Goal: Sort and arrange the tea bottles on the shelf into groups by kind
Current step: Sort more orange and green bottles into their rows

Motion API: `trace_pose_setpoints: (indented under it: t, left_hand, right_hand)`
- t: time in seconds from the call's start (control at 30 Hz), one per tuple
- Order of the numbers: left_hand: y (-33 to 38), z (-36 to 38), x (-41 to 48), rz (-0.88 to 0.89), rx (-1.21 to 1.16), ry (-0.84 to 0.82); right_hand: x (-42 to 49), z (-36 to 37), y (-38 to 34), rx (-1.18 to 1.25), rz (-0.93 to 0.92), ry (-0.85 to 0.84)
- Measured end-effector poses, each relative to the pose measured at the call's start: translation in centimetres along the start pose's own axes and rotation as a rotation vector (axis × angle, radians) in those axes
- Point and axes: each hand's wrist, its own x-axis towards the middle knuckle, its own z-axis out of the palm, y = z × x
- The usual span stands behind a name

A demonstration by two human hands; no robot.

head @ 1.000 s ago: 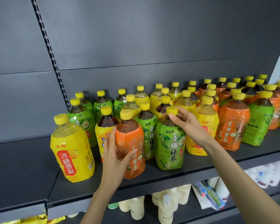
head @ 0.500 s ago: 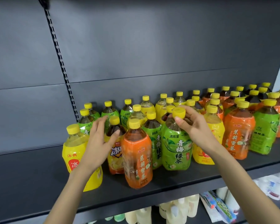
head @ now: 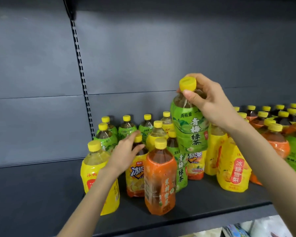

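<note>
Shelf (head: 32,194); green bottle (head: 191,132) in right hand (head: 207,100)

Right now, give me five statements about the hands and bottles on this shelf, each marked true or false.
1. The right hand holds a green bottle by its neck, up off the shelf. True.
2. The left hand grips the orange bottle. False: its fingers are straight and reach behind that bottle, which stands free.
3. The held bottle's cap is off. False: it is on.
4. Every cap in view is yellow. True.
5. The leftmost front bottle is a yellow bottle. True.
</note>
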Motion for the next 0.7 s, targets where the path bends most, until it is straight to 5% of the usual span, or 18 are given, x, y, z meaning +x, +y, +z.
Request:
trace_pose_setpoints:
  t: [0.23, 0.47, 0.57, 0.7]
  left_hand:
    - [0.4, -1.8, -0.8, -0.001, 0.379, 0.032]
    - [-2.2, -3.1, -3.7, 0.188, 0.445, 0.653]
    - [-3.3, -3.3, -4.6, 0.07, 0.358, 0.708]
    - [-4.8, -2.9, -5.7, -0.275, -0.006, 0.52]
  right_hand:
    - [4.1, 0.1, -0.1, 0.044, 0.0, -0.013]
    - [8.5, 2.9, 0.9, 0.206, -0.026, 0.061]
    - [9.9, 6.0, 1.9, 0.273, 0.001, 0.056]
    - [11.1, 10.2, 3.6, 0.377, 0.078, 0.085]
